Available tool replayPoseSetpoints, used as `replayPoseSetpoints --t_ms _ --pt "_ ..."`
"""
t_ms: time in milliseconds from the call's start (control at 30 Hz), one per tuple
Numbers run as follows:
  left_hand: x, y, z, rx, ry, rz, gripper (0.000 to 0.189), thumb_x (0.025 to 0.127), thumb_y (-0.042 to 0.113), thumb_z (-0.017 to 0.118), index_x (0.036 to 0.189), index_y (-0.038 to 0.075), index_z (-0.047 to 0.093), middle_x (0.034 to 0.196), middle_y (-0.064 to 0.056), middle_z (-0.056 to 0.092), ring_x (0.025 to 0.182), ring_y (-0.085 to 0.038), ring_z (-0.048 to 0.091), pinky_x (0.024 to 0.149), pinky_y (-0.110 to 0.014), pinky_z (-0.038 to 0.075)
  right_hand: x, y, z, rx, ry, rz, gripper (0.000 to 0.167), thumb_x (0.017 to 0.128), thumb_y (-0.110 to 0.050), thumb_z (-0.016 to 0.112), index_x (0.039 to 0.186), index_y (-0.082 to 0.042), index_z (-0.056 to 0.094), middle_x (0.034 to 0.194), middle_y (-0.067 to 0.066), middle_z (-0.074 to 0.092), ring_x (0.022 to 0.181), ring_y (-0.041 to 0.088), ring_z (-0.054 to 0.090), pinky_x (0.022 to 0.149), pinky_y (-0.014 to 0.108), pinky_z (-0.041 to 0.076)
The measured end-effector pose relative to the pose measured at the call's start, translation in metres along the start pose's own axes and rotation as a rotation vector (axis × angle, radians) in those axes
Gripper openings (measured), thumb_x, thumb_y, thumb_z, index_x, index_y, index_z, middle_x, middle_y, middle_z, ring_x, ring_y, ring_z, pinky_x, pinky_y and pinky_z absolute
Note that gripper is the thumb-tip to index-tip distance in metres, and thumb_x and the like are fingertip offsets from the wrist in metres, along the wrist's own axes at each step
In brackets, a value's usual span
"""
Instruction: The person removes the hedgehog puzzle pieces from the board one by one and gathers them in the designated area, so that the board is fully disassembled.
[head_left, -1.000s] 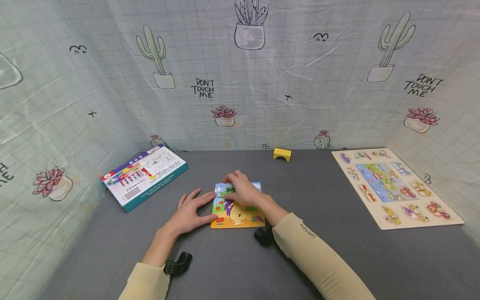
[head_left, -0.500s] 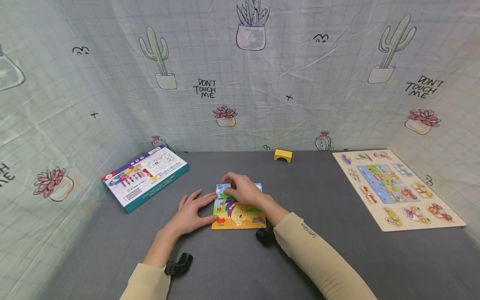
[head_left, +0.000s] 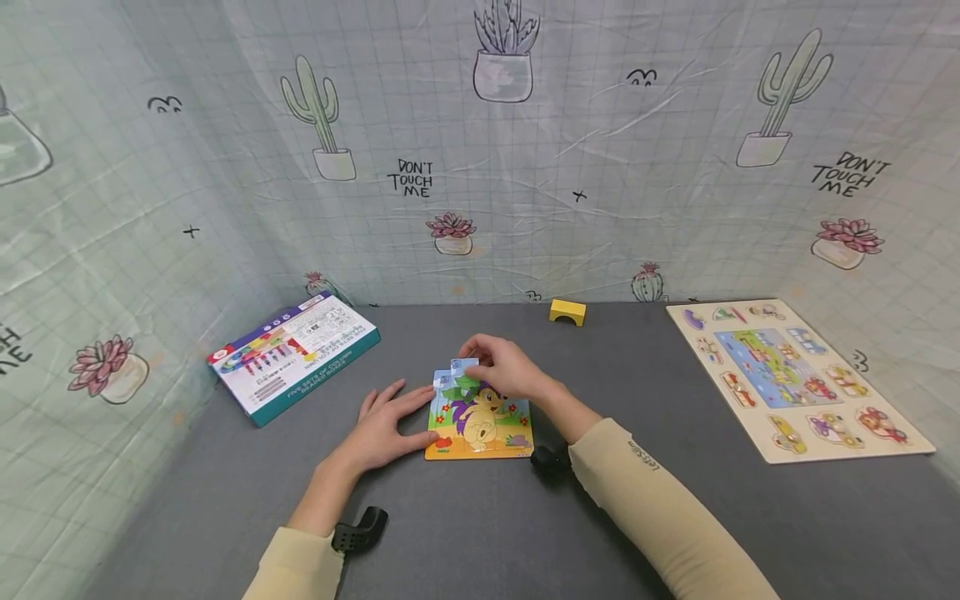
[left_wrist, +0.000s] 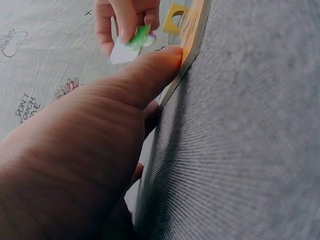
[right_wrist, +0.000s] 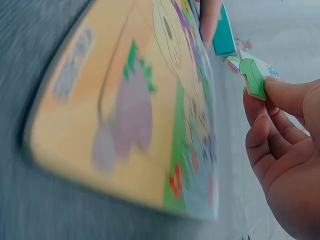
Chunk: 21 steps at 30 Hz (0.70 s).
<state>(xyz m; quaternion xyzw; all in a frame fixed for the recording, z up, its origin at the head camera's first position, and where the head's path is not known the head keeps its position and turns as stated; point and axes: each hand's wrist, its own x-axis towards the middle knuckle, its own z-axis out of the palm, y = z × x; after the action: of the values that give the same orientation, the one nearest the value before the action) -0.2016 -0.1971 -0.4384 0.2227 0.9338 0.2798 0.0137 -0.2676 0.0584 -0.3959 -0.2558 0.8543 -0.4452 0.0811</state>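
A jigsaw puzzle board [head_left: 450, 451] with a purple-haired hedgehog-like figure lies in the middle of the table. My left hand [head_left: 384, 431] rests at its left side, fingers spread; in the left wrist view the thumb [left_wrist: 145, 75] touches the board's edge. My right hand [head_left: 516, 373] pinches a puzzle piece [right_wrist: 255, 77] between thumb and fingers, above the board's far edge. That piece is green and pale blue with a bit of purple, and the right wrist view shows it lifted clear of the board. The right hand covers part of the board's far right corner.
A flat box [head_left: 296, 354] printed with beads lies at the back left. A yellow arch block [head_left: 567, 312] stands near the back curtain. On the right lies a large wooden picture board [head_left: 810, 429]. A patterned curtain [head_left: 525, 167] encloses the grey table [head_left: 465, 533].
My right hand has lifted the puzzle piece off the board and moved slightly right, showing more of the hedgehog-like figure. The left hand stays at the board's left edge.
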Motion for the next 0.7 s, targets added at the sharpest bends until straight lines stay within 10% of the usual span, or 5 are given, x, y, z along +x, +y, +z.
replayPoseSetpoints --t_ms 700 --pt "-0.001 -0.001 0.0 -0.012 -0.02 -0.003 0.07 0.091 0.046 0.073 0.15 0.013 0.052 0.151 -0.008 0.05 0.149 -0.042 0.019 0.114 -0.067 0.001 -0.028 0.043 -0.06 -0.03 0.037 0.076 0.018 0.099 -0.005 0.064 0.117 -0.003 0.063 0.108 0.01 0.064 0.087 0.024 0.053 0.072 0.034 0.046"
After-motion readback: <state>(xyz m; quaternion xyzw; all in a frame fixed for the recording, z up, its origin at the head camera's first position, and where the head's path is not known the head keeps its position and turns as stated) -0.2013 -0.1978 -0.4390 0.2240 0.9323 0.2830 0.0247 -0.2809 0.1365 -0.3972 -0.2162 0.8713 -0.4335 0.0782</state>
